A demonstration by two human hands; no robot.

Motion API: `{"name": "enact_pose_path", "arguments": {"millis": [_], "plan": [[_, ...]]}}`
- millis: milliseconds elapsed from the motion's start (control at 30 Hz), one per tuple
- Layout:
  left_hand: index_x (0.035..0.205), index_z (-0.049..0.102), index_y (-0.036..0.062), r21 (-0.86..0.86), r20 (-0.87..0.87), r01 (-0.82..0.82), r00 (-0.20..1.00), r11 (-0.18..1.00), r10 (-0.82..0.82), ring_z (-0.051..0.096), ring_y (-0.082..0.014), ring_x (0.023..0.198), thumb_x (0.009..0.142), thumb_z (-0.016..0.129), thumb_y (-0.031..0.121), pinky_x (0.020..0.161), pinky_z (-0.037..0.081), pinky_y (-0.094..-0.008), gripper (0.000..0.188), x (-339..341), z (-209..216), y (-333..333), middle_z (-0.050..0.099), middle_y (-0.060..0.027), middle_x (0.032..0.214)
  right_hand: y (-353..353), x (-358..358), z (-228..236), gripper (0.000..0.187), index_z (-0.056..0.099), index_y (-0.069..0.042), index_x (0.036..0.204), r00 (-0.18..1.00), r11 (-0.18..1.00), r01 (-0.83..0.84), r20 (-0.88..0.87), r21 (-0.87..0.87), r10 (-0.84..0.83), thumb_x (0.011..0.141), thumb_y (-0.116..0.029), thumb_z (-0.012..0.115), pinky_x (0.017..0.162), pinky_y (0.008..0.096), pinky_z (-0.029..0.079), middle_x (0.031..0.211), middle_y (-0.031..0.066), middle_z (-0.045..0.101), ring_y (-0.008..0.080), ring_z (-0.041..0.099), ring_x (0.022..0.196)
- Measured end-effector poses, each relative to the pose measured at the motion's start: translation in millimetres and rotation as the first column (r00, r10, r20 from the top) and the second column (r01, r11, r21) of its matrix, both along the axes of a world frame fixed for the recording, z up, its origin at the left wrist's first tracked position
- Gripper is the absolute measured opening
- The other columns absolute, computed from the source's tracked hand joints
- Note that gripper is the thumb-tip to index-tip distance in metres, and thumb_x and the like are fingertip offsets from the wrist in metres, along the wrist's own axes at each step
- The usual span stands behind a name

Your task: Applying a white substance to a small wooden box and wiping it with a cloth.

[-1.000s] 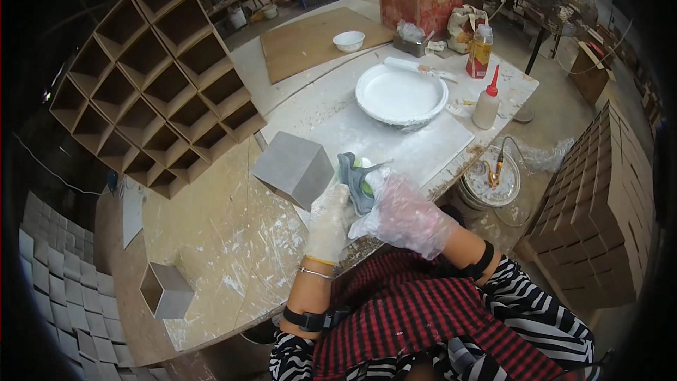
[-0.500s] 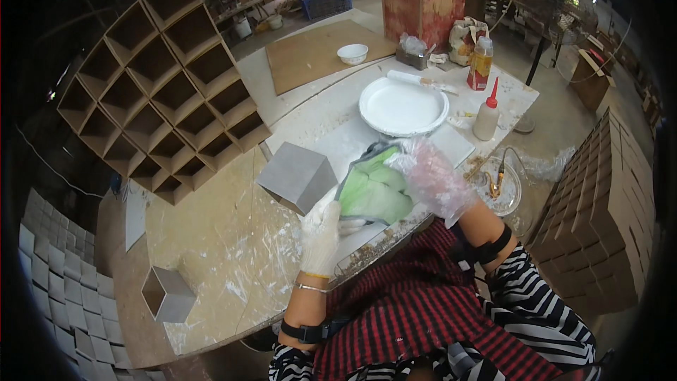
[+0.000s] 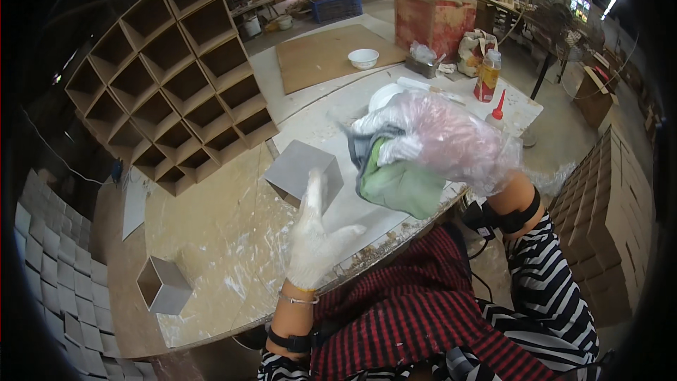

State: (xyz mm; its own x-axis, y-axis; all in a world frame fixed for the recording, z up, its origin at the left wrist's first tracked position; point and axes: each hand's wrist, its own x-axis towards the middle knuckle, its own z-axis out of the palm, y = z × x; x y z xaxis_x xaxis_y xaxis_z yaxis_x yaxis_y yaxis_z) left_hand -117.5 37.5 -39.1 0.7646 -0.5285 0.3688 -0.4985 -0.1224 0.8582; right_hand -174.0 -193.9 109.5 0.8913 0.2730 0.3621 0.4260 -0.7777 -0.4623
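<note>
My right hand (image 3: 451, 134), wrapped in clear plastic over a glove, grips a green cloth with a dark grey edge (image 3: 403, 187). The cloth hangs from my fingers over the front part of the table. My left hand (image 3: 314, 243) wears a white knitted glove; its fingers are spread and nothing is in them. Its fingertips overlap the near side of a grey angular tube (image 3: 300, 162); whether they touch it I cannot tell. Behind my right hand a white basin (image 3: 384, 97) is mostly hidden.
A lattice of brown cells (image 3: 185, 104) stands at the left. A smaller angular tube (image 3: 171, 286) lies near the table's left end. Farther back are a white bowl (image 3: 363, 58), a red-capped squeeze bottle (image 3: 496, 114), a labelled bottle (image 3: 488, 76) and a red box (image 3: 431, 21).
My right hand has lifted and bunched the cloth, covering much of the basin. My left hand has let go of the cloth's edge and spread its fingers beside the grey tube.
</note>
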Motion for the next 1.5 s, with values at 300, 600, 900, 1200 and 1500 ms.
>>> {"name": "enact_pose_path", "arguments": {"millis": [300,600,900,1200,1500], "plan": [[0.138,0.041,-0.0076,-0.324,-0.400,0.249,0.838,0.912,-0.371,0.056,-0.0245,0.117,0.079,0.071,0.012,0.098,0.044,-0.0315,0.069,0,26,-26,0.055,-0.0212,0.132,13,-9,17,0.036,0.066,-0.002,0.114,0.996,1.000,-0.026,0.084,-0.001,0.026,0.079,-0.013,0.065,0.091,0.0396,0.046,0.105,0.0154,0.065,0.0318,0.059,0.099],[0.123,0.058,-0.0029,0.175,0.297,-0.125,0.952,0.977,0.069,0.058,-0.0108,0.092,0.084,0.065,0.005,0.081,0.049,-0.0266,0.040,-5,21,-1,0.063,-0.0049,0.105,1,-27,3,0.021,0.067,-0.011,0.100,0.930,0.981,0.000,0.362,-0.195,0.071,0.080,-0.007,0.063,0.076,0.0364,0.053,0.086,0.0114,0.067,0.0218,0.066,0.086],[0.141,0.043,0.0040,-0.746,-0.546,-0.204,0.732,0.634,-0.408,0.060,-0.0267,0.107,0.093,0.057,0.019,0.106,0.039,-0.0396,0.052,-11,-2,-18,0.054,-0.0123,0.132,67,-66,-87,0.040,0.060,-0.014,0.117,0.862,0.858,-0.305,0.263,-0.414,0.434,0.077,-0.022,0.062,0.062,0.0315,0.051,0.098,0.0045,0.063,0.0170,0.061,0.080],[0.131,0.049,0.0039,-0.102,0.445,-0.023,0.893,0.995,0.067,0.061,-0.0253,0.106,0.090,0.059,0.021,0.104,0.041,-0.0424,0.046,-8,6,-31,0.063,-0.0094,0.116,14,-32,-134,0.025,0.067,-0.007,0.102,0.980,0.986,-0.115,0.174,0.117,0.094,0.080,-0.019,0.067,0.070,0.0374,0.053,0.093,0.0116,0.066,0.0314,0.064,0.078],[0.147,0.031,0.0043,-0.893,-0.377,0.105,0.355,0.437,-0.855,0.057,-0.0270,0.114,0.099,0.047,0.027,0.103,0.043,-0.0391,0.055,1,15,-30,0.055,-0.0146,0.130,-1,-22,-109,0.014,0.068,-0.007,0.095,0.961,0.968,0.121,0.219,0.219,-0.169,0.087,-0.013,0.057,0.077,0.0403,0.051,0.093,0.0149,0.066,0.0346,0.063,0.085]]}}
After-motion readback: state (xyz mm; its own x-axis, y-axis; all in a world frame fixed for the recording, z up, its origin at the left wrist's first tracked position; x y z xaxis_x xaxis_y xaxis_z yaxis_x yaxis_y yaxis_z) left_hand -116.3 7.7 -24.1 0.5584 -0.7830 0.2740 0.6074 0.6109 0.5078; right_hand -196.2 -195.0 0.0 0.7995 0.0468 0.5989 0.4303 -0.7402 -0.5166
